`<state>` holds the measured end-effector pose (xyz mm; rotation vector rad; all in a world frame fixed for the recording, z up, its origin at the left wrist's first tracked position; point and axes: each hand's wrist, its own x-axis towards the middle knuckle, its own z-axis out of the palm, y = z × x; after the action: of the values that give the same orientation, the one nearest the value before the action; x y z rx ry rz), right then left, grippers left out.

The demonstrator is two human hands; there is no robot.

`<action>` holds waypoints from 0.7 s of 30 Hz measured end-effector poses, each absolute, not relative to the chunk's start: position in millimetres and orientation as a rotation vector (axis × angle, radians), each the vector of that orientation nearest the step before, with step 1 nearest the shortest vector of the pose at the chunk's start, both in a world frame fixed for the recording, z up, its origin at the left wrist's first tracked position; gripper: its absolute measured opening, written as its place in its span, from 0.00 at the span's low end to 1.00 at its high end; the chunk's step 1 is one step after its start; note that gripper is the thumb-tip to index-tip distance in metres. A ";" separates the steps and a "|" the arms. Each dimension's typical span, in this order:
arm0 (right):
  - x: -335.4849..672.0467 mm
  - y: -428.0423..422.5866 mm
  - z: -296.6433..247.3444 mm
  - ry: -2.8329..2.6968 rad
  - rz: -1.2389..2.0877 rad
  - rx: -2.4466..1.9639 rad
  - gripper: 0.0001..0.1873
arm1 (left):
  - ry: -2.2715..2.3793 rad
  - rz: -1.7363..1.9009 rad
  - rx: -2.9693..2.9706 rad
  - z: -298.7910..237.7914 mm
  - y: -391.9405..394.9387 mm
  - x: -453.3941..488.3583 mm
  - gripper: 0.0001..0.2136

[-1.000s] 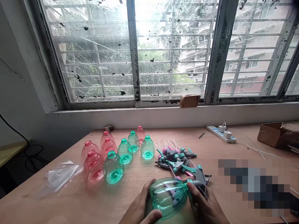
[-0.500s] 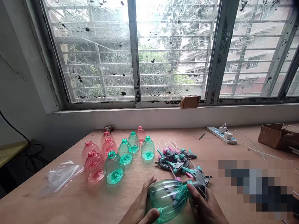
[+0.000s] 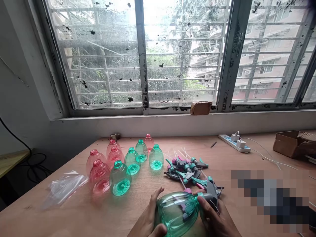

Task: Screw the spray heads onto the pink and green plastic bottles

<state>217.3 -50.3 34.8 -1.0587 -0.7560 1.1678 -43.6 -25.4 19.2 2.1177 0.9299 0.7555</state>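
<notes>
A transparent green spray bottle (image 3: pixel 172 210) lies tilted on its side between my hands near the front of the table, its neck pointing right. My left hand (image 3: pixel 149 217) cups the bottle's base end, thumb below and fingers along the far side. At the neck, my right hand (image 3: pixel 217 215) grips the turquoise collar (image 3: pixel 200 195) of a grey trigger sprayer, thumb on the near side. The sprayer sits against the neck; how tightly it is seated I cannot tell. Just beyond lies a pile of grey, turquoise and pink trigger sprayers (image 3: pixel 187 169) with white tubes.
Several green bottles (image 3: pixel 120 179) and pink bottles (image 3: pixel 99 177) without tops stand left of centre. Clear plastic bags (image 3: pixel 66 186) lie at the left. Toward the back right are a power strip (image 3: pixel 234 143) with cables and a cardboard box (image 3: pixel 291 144). A blurred-out patch covers the right side.
The bottle and both hands stay in nearly the same place. My left thumb has slipped slightly down and left along the bottle's base, and the bottle has shifted very slightly.
</notes>
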 end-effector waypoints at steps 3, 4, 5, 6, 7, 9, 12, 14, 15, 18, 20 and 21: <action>217.1 -50.4 32.9 -0.784 1.180 -1.048 0.28 | 0.932 0.752 2.097 19.3 -25.8 -45.3 0.43; 217.1 -50.4 32.2 -0.784 1.176 -1.043 0.28 | 0.942 0.745 2.108 16.0 -24.0 -45.2 0.45; 217.1 -50.3 31.6 -0.783 1.168 -1.039 0.29 | 0.952 0.739 2.121 11.1 -21.4 -44.6 0.48; 217.1 -50.2 31.1 -0.782 1.161 -1.036 0.29 | 0.967 0.731 2.129 5.1 -18.0 -43.6 0.52; 217.1 -50.1 30.7 -0.786 1.159 -1.033 0.29 | 0.990 0.723 2.127 -1.5 -14.4 -42.5 0.53; 217.2 -49.7 30.5 -0.810 1.163 -1.027 0.29 | 1.061 0.693 2.091 -13.1 -7.8 -40.3 0.49; 217.4 -49.4 30.5 -0.817 1.159 -1.016 0.28 | 1.099 0.667 2.055 -17.2 -5.3 -40.2 0.45; 217.7 -49.5 30.6 -0.794 1.155 -1.022 0.27 | 1.013 0.694 2.082 -8.6 -9.8 -42.8 0.49; 217.9 -49.7 30.5 -0.788 1.158 -1.029 0.27 | 0.962 0.716 2.090 -2.1 -13.3 -44.3 0.50; 218.4 -50.2 30.4 -0.812 1.171 -1.040 0.28 | 0.899 0.746 2.069 16.6 -24.0 -47.0 0.44; 218.7 -50.3 30.2 -0.829 1.170 -1.047 0.29 | 0.935 0.732 2.081 21.7 -27.4 -46.3 0.42; 218.7 -50.2 30.0 -0.827 1.169 -1.053 0.30 | 0.958 0.724 2.094 21.1 -27.4 -45.4 0.43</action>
<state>218.7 -50.2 30.0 -1.0533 -0.8270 1.1688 -45.4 -27.4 21.1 2.0942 0.9585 0.7239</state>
